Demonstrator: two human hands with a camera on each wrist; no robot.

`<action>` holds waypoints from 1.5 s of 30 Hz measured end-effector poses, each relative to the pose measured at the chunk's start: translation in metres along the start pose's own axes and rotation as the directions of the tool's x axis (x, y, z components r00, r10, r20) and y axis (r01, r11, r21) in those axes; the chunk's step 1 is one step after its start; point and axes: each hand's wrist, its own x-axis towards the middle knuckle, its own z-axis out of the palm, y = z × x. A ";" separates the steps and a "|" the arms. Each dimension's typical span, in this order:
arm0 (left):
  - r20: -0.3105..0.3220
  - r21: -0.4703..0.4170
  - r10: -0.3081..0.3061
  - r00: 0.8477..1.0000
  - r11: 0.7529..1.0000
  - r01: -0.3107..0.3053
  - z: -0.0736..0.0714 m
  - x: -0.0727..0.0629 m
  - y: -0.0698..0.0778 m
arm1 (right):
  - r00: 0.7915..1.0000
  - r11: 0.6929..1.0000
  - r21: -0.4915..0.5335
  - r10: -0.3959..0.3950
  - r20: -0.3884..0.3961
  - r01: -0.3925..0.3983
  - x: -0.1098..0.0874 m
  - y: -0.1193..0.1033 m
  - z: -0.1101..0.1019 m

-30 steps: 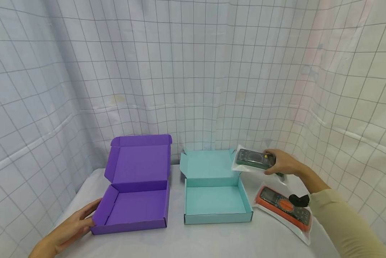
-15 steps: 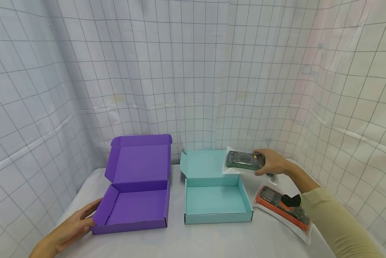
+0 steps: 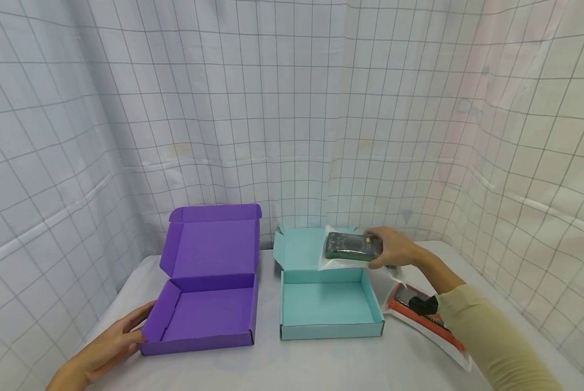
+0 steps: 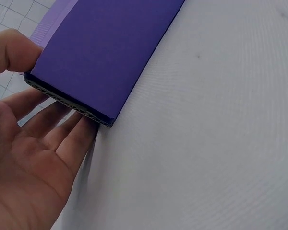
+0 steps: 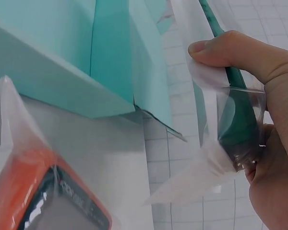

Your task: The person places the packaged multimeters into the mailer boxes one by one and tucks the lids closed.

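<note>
My right hand grips a dark multimeter with green sides, wrapped in a clear plastic bag. It holds it raised over the right part of the teal box's lid. In the right wrist view the thumb presses the bagged green side, with the other fingers mostly hidden behind. At the left, my left hand touches the left side of the purple box. Its thumb rests at the rim near the front corner, and its fingers lie loosely extended against the outer wall.
Both boxes stand side by side with lids raised, and nothing lies inside. An orange multimeter in a plastic bag lies right of the teal box, partly covered by my right sleeve. A grid-patterned curtain surrounds the white table.
My right hand has carried the bagged green multimeter leftward and slightly down, from right of the teal lid to in front of it. My left hand has stayed at the purple box.
</note>
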 end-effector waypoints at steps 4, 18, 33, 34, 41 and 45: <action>0.003 -0.003 -0.003 1.000 1.000 0.003 0.000 0.001 0.000 | 1.000 1.000 -0.021 -0.015 0.002 0.015 0.004 -0.008 0.005; 0.004 -0.034 -0.061 0.998 0.998 0.061 0.000 -0.001 0.003 | 0.996 0.996 0.003 -0.087 0.035 0.087 0.026 -0.030 0.026; -0.028 0.006 -0.105 0.994 0.994 0.105 -0.001 -0.003 0.004 | 0.987 0.986 0.071 -0.154 0.051 0.150 0.051 -0.066 0.052; -0.028 0.007 -0.107 0.994 0.994 0.107 -0.001 -0.003 0.004 | 0.986 0.985 0.068 -0.161 0.049 0.158 0.053 -0.069 0.054; -0.036 0.009 -0.091 0.995 0.996 0.091 0.001 -0.002 0.006 | 0.983 0.983 0.066 -0.175 0.051 0.172 0.068 -0.091 0.064; -0.032 0.016 -0.085 0.996 0.996 0.085 0.003 -0.002 0.007 | 0.979 0.980 0.058 -0.194 0.067 0.190 0.076 -0.101 0.072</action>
